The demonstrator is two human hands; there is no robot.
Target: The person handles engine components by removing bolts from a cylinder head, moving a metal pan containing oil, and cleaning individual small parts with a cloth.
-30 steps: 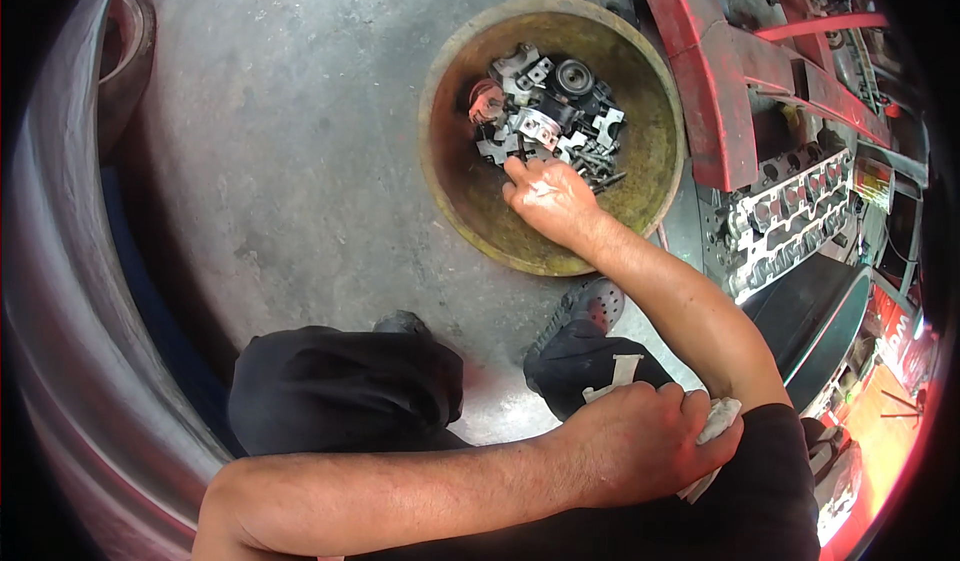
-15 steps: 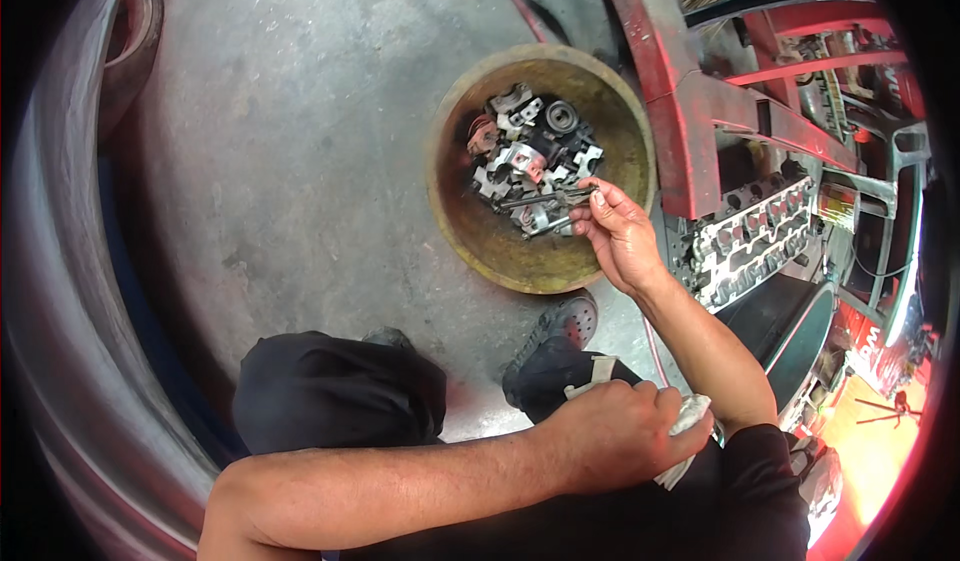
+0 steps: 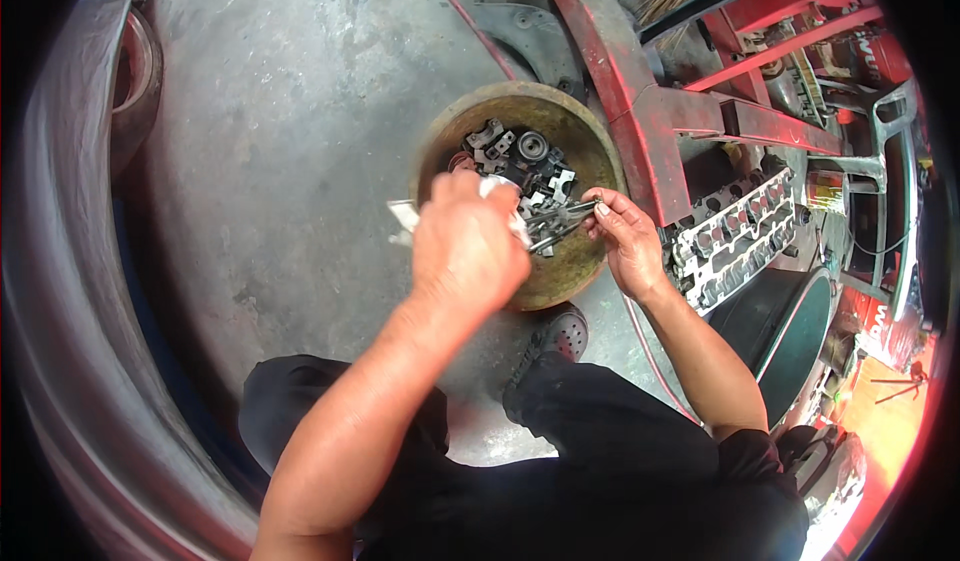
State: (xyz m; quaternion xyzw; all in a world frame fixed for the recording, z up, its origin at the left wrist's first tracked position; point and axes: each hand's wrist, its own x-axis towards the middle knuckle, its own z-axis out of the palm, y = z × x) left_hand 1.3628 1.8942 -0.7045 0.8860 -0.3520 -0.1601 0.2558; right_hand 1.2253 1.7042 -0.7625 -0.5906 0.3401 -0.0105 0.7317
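A whitish rag (image 3: 402, 217) is bunched in my left hand (image 3: 465, 241), which is closed round it over the near left side of the basin. My right hand (image 3: 628, 239), at the basin's right rim, pinches long thin metal rods (image 3: 562, 223), perhaps bolts, that point left toward the rag. Whether the rag touches them is hard to see behind my left hand. Below both hands, the round yellowish basin (image 3: 592, 279) holds a heap of metal engine parts (image 3: 492, 139), including a dark ring-shaped piece (image 3: 532, 145). My left hand hides part of the heap.
A red metal frame (image 3: 640, 111) stands close on the basin's right, with a cylinder head (image 3: 735, 231) beside it. A red hose (image 3: 465, 21) runs along the concrete floor (image 3: 290, 161). My shoe (image 3: 565, 336) is just below the basin. Grey sheeting (image 3: 60, 261) lines the left.
My left hand has swung from near my lap up and left over the basin, carrying the rag. My right hand still grips the rods. The whole view has shifted slightly.
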